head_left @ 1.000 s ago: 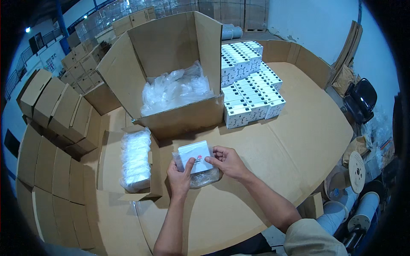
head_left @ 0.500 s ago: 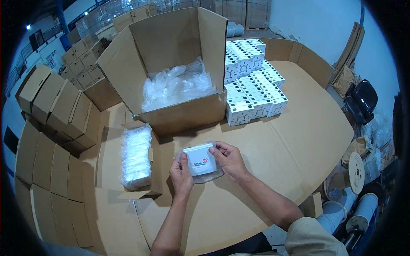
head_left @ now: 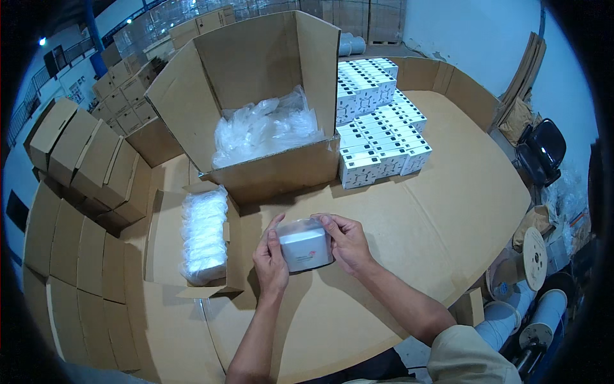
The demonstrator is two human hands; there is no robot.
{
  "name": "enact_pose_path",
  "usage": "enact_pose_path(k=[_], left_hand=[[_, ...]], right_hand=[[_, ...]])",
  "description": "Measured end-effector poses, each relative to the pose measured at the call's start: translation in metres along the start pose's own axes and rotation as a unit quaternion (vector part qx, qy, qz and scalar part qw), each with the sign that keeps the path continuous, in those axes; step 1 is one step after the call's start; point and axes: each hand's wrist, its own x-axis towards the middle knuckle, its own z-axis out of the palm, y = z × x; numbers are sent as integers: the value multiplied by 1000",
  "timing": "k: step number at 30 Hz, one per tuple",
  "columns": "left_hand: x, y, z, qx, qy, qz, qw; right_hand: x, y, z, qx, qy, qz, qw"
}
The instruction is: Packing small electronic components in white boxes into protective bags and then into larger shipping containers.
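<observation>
Between my two hands is a small white flat box [head_left: 304,248] with a red mark near its lower edge. Clear plastic wrap covers it and stands out past its upper edge. My left hand [head_left: 272,264] holds the left side, thumb up along the edge. At the upper right corner, my right hand [head_left: 348,244] pinches the plastic and box between thumb and fingers. To the left, an open carton [head_left: 233,256] holds a row of plastic-wrapped packs [head_left: 204,237] standing on edge.
Behind my hands stands a large open carton [head_left: 275,171] with loose clear plastic bags [head_left: 265,130] inside. Stacked white boxes [head_left: 384,137] are to its right. Brown cartons [head_left: 83,256] line the left side. Cardboard [head_left: 441,217] covers the table. Cable spools [head_left: 532,259] sit beyond its right edge.
The plastic has come over the box's front, and its printed face looks hazier and tilted. My right hand has shifted slightly right and down; the left fingers have lifted a little.
</observation>
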Motion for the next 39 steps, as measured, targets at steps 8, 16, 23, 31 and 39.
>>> enact_pose_path(k=[8, 16, 23, 31, 39], left_hand=[[3, -6, -7, -65, -23, 2, 998], [8, -20, 2, -290, -55, -22, 955], [12, -20, -1, -351, -52, -45, 934], [20, -16, -8, -258, -108, -3, 960], [15, -7, -14, -84, -142, -68, 984]], right_hand=[[-2, -15, 0, 20, -61, -36, 997], [3, -14, -4, 38, -87, -2, 995], [4, -14, -6, -124, -139, -40, 982], [6, -19, -6, -150, -137, -20, 979], [6, -26, -16, -170, -151, -28, 973]])
